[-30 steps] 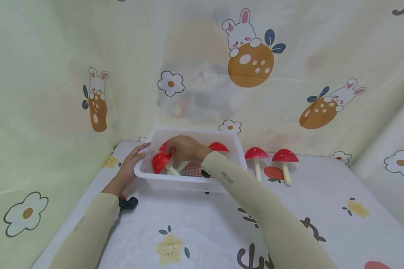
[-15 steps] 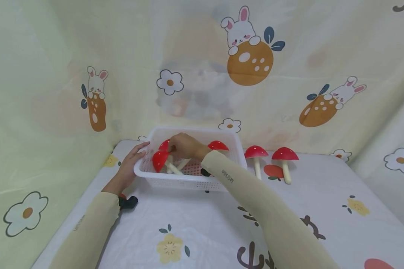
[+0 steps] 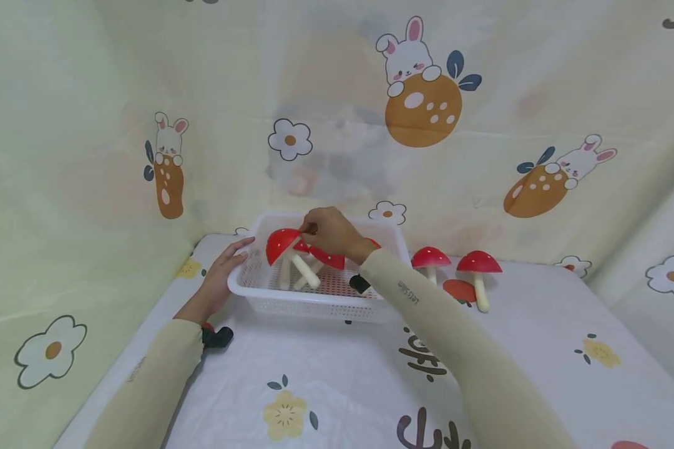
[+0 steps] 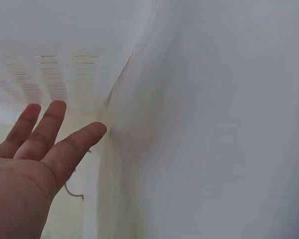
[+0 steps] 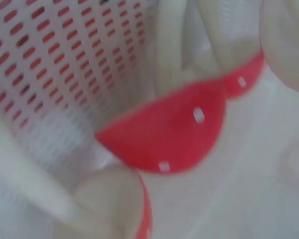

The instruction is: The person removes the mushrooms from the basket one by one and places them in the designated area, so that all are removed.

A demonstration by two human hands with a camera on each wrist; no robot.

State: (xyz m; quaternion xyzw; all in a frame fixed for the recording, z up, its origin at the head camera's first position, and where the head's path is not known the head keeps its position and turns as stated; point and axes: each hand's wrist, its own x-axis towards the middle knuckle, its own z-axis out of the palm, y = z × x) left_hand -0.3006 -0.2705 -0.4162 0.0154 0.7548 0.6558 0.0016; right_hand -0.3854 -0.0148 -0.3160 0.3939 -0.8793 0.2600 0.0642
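One red mushroom pinched at its cap, over the white basket.
With my right hand (image 3: pixel 332 232) I seem to pinch the cap edge of the red mushroom (image 3: pixel 283 244), which is within the basket (image 3: pixel 292 296), its stem slanting down to the right (if the stem end touches the floor there, I cannot tell). My left hand (image 3: pixel 219 274) has its fingers long and apart, at the left end of the basket. More mushrooms lie inside, and two other mushrooms (image 3: pixel 455 262) are outside, on the surface (image 3: pixel 230 399) to the right. I judge the step in hand as shifting this one mushroom by its cap. The next move calls, I think, for a firm pinch and a careful path, so that the stem does not catch its neighbours.
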